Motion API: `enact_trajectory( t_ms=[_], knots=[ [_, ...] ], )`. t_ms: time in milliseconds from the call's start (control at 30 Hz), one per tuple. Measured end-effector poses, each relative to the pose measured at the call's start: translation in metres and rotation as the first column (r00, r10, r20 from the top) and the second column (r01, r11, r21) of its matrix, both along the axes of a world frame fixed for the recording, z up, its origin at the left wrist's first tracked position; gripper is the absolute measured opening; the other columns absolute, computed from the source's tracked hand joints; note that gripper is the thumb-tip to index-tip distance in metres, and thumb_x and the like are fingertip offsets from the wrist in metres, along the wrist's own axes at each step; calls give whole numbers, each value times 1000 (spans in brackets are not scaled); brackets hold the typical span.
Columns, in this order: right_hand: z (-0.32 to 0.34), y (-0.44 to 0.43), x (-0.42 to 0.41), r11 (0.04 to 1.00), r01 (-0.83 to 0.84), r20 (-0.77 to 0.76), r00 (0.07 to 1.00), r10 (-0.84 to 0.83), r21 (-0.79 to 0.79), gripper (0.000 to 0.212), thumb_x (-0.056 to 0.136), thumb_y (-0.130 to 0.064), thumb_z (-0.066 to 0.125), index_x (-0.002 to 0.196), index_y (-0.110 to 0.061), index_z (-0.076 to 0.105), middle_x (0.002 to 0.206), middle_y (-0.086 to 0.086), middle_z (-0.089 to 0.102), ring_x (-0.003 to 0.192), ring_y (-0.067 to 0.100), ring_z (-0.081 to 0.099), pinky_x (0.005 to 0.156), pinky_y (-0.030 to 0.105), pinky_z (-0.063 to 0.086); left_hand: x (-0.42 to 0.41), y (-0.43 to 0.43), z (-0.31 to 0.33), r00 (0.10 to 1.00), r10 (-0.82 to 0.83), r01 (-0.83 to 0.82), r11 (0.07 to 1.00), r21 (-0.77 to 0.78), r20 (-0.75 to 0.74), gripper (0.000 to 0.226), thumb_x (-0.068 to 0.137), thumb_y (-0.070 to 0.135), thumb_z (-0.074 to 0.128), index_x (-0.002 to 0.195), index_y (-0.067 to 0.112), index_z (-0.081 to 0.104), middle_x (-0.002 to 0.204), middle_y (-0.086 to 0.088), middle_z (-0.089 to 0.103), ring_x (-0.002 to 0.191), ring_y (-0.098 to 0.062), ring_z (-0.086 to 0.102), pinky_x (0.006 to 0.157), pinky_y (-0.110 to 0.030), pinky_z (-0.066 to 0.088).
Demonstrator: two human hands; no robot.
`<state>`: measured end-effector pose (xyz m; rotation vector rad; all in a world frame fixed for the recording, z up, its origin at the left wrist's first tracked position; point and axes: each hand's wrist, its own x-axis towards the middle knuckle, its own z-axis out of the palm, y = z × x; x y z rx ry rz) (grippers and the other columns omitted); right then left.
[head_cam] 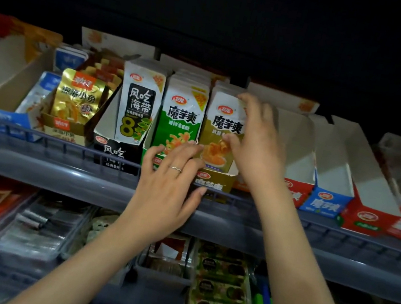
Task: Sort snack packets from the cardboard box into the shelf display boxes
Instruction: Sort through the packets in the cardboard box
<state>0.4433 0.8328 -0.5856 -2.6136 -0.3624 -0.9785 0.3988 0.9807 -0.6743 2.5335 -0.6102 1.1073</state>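
Tan packet [221, 124] is being pinched by the right hand [257, 140], the loose-fingered left hand [168, 181] touching its display box [215, 184]; released carelessly, it may be toppling forward.

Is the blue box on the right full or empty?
Empty: the blue box shows only its bare white inside, nothing in it.

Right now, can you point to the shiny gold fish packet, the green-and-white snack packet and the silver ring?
shiny gold fish packet [78, 99]: head view, front middle.
green-and-white snack packet [181, 122]: head view, printed front.
silver ring [175, 169]: head view, its band.
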Motion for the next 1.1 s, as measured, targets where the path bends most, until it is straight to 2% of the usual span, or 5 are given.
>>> enact_trajectory(
  t_ms=[167, 300, 700, 933, 1100],
  knots=[
    [-1, 2, 2, 998, 60, -44, 997, -59, 18, 75, 85, -25, 68, 145, -28, 23, 137, 12, 31, 112, 29, 52, 83, 33, 44, -1, -1, 0, 1000, 6, -6, 1000, 2, 6, 35, 90, 36, 43, 115, 13, 53, 138, -6, 48, 130, -20, 42, 104, -44, 22],
    [-2, 5, 2, 992, 25, -123, 992, -40, -121, 79, 92, -23, 54, 149, -39, 2, 138, 13, 34, 121, 34, 44, 105, 48, 29, -1, -2, 0, 1000, 11, -11, 1000, 2, 13, 35, 90, 36, 43, 115, 13, 52, 137, -6, 48, 131, -20, 41, 105, -44, 22],
    [-1, 0, 6, 982, 100, -60, 992, -111, -160, 84, 85, -40, 63, 149, -17, 14, 138, 9, 42, 129, 27, 40, 110, 45, 24, -1, -1, 0, 1000, 19, -19, 999, 39, 8, 37, 89, 36, 43, 117, 14, 48, 136, -5, 50, 133, -23, 40, 106, -47, 23],
    [-3, 13, -1, 998, 56, -78, 995, -59, -31, 95, 80, -42, 68, 149, -14, 10, 146, 12, 26, 135, 28, 31, 109, 44, 28, 0, 1, -1, 1000, 9, -10, 999, 51, 2, 38, 88, 35, 43, 119, 14, 48, 135, -6, 51, 131, -22, 39, 105, -46, 21],
    [-6, 21, -16, 990, -1, 261, 965, -36, 139, 60, 89, -25, 56, 142, -6, 34, 139, 16, 38, 126, 25, 42, 101, 34, 38, -6, 8, 3, 999, -31, 32, 998, 48, -28, 46, 88, 33, 43, 129, 12, 47, 145, -7, 40, 134, -19, 36, 107, -43, 19]
  ],
)
